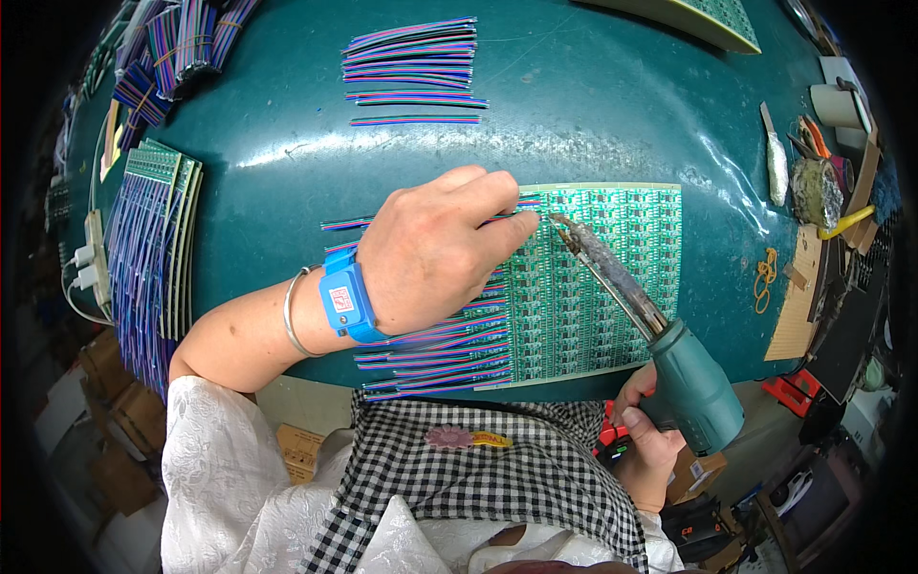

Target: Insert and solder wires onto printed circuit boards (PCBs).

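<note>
A green circuit board panel [598,287], covered in rows of small components, lies on the table in front of me. Several striped ribbon wires [440,359] reach leftward from its left side. My left hand [435,244], in a blue wrist strap [350,297], is closed over the panel's upper left with a ribbon wire [529,203] pinched at the fingertips. My right hand [655,435] grips a green soldering gun [698,387] below the panel. The gun's dark, worn tip [564,225] is over the board, just right of my left fingertips; contact with the board cannot be made out.
Loose ribbon wires [411,62] lie at the far middle of the green table. Wired boards [158,239] are stacked at left, near bundled wires [191,43] and a power strip [94,258]. Rubber bands [764,279], a foil-wrapped lump [818,191] and tools sit at right.
</note>
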Demonstrator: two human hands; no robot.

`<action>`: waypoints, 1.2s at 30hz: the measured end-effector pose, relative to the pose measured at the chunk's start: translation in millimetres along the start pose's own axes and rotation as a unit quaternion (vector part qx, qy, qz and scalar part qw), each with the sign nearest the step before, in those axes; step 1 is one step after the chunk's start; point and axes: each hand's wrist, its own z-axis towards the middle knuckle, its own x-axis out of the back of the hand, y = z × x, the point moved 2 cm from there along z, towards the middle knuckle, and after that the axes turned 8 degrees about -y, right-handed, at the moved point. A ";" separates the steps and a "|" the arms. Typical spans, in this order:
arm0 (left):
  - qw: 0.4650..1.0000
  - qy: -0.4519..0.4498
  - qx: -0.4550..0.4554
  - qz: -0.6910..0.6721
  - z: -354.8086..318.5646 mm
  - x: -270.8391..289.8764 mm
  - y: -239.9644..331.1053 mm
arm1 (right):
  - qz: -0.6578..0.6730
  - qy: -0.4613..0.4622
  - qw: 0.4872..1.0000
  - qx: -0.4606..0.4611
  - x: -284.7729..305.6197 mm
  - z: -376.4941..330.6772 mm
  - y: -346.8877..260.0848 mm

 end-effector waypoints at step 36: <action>1.000 0.005 0.000 0.004 0.2 0.5 -0.3 | -0.082 -0.019 0.996 -0.021 3.8 -3.5 -2.3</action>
